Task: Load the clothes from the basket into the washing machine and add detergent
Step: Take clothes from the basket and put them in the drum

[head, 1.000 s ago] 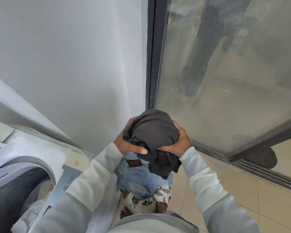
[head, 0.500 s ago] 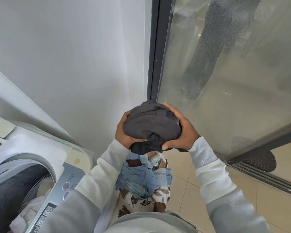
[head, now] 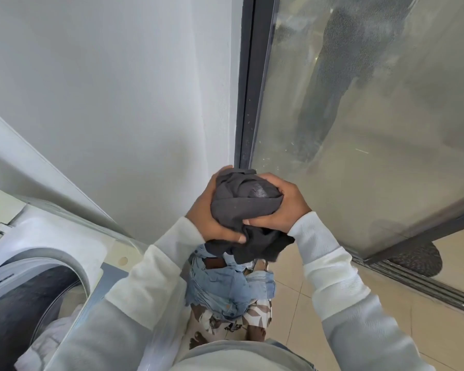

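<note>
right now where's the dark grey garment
In the head view the dark grey garment is bunched mid-frame, gripped between the left hand and right hand, above the denim pile and right of the washing machine.

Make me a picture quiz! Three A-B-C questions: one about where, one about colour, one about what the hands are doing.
1. Where is the washing machine opening?
A) upper right
B) lower left
C) behind the glass

2. What colour is the bundled garment?
A) red
B) yellow
C) dark grey

3. What are the left hand and right hand doing?
A) both grip the garment
B) both hang empty
C) one holds a bottle

Answers: B, it shows at the lower left; C, the cloth is dark grey; A, both hands' fingers curl round it.
</note>
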